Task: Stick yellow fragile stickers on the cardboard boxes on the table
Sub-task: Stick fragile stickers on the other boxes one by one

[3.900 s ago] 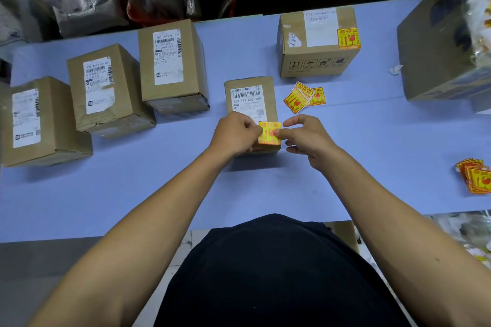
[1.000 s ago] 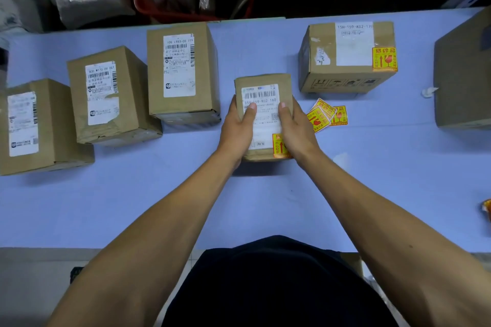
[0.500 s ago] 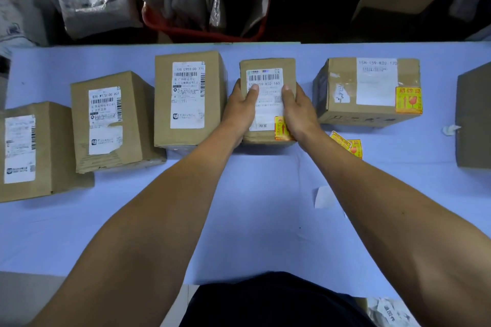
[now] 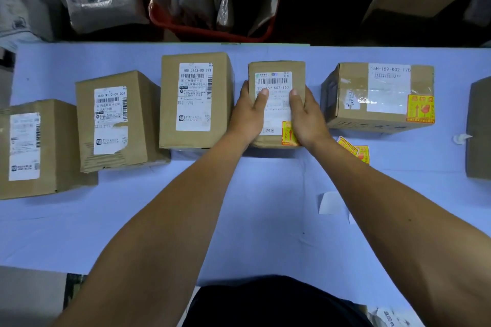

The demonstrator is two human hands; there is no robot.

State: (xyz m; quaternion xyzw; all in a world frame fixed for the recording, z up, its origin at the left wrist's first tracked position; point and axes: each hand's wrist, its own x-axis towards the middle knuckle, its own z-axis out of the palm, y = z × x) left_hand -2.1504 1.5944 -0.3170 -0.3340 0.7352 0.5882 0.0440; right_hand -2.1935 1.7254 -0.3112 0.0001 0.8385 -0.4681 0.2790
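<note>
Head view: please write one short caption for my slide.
Both hands, left hand and right hand, hold a small stickered box in a row of cardboard boxes on a table.

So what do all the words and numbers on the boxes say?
"100 L953-00 771" on the tall box left of the hands.
"630 W172-00 001", roughly, on the next box to the left.
"159-159-K02-160" and "淘宝" on the held box.
"15H-159-K02-17", cut off, on the right box.
Yellow sticker characters: too blurred.
Far-left box label and all small print: unreadable.
</note>
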